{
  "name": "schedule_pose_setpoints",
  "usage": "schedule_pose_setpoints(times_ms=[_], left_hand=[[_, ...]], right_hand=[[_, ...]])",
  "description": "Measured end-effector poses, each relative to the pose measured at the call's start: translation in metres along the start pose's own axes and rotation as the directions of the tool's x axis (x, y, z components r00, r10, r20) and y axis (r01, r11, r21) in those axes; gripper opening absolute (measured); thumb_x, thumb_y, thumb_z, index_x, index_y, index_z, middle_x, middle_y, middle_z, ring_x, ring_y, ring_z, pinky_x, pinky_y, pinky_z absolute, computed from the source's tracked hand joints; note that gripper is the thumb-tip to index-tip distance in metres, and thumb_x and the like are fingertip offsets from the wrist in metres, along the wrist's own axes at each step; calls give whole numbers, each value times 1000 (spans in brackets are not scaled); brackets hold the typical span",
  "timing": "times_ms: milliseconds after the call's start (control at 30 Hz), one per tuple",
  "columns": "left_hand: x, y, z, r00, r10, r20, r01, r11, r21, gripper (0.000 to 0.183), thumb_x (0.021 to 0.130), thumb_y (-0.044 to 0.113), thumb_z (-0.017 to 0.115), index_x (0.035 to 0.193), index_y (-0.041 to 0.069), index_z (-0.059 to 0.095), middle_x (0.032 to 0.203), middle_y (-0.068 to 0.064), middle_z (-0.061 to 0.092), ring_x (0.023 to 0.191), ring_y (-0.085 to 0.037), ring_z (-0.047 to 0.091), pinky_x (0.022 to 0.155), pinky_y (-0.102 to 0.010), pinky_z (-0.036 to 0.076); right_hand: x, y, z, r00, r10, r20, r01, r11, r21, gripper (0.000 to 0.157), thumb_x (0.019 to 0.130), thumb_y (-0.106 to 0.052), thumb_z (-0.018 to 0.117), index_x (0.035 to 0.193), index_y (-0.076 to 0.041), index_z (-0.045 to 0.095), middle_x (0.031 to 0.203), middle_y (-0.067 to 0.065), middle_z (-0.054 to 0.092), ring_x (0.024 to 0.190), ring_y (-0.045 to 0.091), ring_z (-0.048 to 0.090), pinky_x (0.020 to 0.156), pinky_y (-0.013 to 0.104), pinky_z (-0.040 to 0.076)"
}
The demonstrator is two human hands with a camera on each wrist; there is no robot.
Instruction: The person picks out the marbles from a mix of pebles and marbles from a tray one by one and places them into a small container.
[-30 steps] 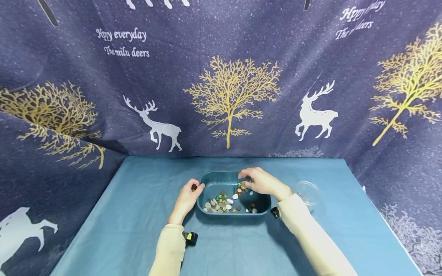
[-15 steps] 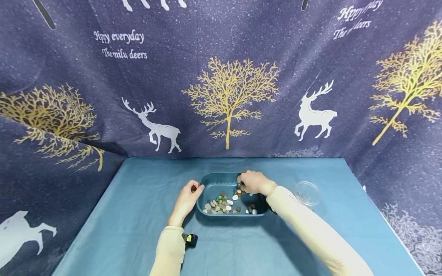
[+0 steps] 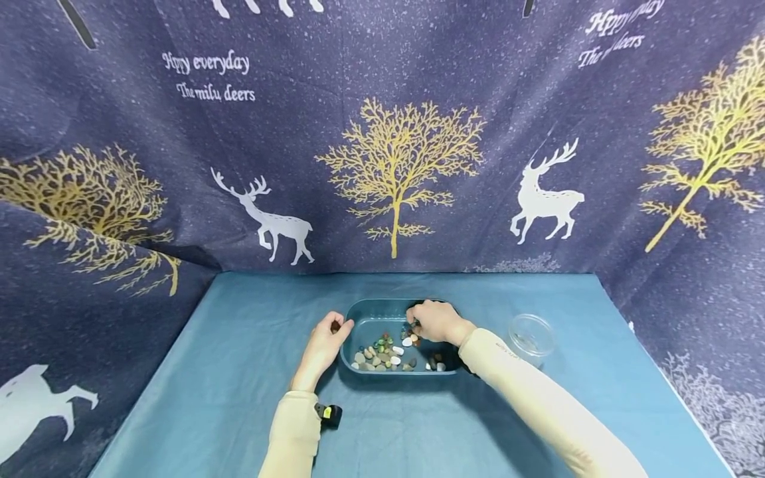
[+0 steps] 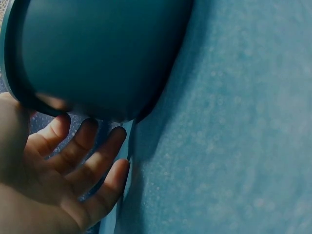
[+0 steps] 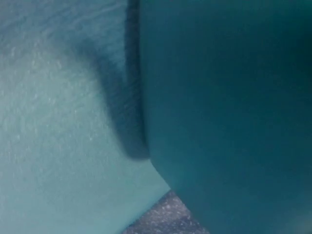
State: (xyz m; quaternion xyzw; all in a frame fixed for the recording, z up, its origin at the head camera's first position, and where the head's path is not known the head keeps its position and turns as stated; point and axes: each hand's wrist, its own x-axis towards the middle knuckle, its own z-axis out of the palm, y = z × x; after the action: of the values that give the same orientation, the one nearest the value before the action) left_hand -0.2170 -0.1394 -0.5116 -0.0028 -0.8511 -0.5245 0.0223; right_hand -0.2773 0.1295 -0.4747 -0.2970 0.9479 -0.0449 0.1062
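Note:
A teal plastic basin [image 3: 370,326] holds pebbles [image 3: 372,361] along its near left side, a few coloured glass stones [image 3: 381,344], and dark and white stones at the near right. My left hand [image 3: 321,344] grips the basin's left end. In the left wrist view its thumb is up at the rim and the fingertips meet the outer wall [image 4: 97,63]. My right hand [image 3: 441,321] reaches over the right end, fingers bent down into the small pile of stones [image 3: 408,341]. Its fingertips are partly hidden, so I cannot tell what they hold. The right wrist view shows only the basin's outer wall [image 5: 229,112] and cloth.
To the right of the basin stands a clear round container [image 3: 531,334], partly behind the right sleeve [image 3: 514,372]. Blue cloth [image 3: 251,372] covers the table. A dark curtain [image 3: 358,219] printed with deer and trees hangs behind.
My right hand has come down from above the basin's far right side onto the stones, then shifted slightly left. The left hand stays at its end of the basin.

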Motion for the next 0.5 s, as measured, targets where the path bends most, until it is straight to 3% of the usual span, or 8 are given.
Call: schedule_pose_setpoints(times_ms=[100,267,500], left_hand=[[0,0,1,1000,3,-3,-3,1000,-8,26,98,35,61,90,13,50,79,-3,47,69,-19,45,65,-33,36],[0,1,1,1000,5,-3,-5,1000,-7,24,98,33,61,90,13,50,79,-3,47,69,-20,45,65,-34,36],[0,0,1,1000,14,-8,-14,1000,-9,23,98,30,61,89,12,50,78,-4,47,67,-20,45,64,-33,36]], right_hand=[[0,2,2,1000,-11,-10,11,1000,-1,16,93,-19,68,109,-23,68,98,-3,65,71,10,57,71,34,50],[-3,2,-2,1000,-10,13,10,999,32,11,93,-19,70,103,-22,65,87,-7,60,69,9,53,68,34,48],[-15,2,-13,997,-77,-22,79,985,152,11,92,-19,71,99,-16,63,70,-8,54,59,10,47,61,32,42]])
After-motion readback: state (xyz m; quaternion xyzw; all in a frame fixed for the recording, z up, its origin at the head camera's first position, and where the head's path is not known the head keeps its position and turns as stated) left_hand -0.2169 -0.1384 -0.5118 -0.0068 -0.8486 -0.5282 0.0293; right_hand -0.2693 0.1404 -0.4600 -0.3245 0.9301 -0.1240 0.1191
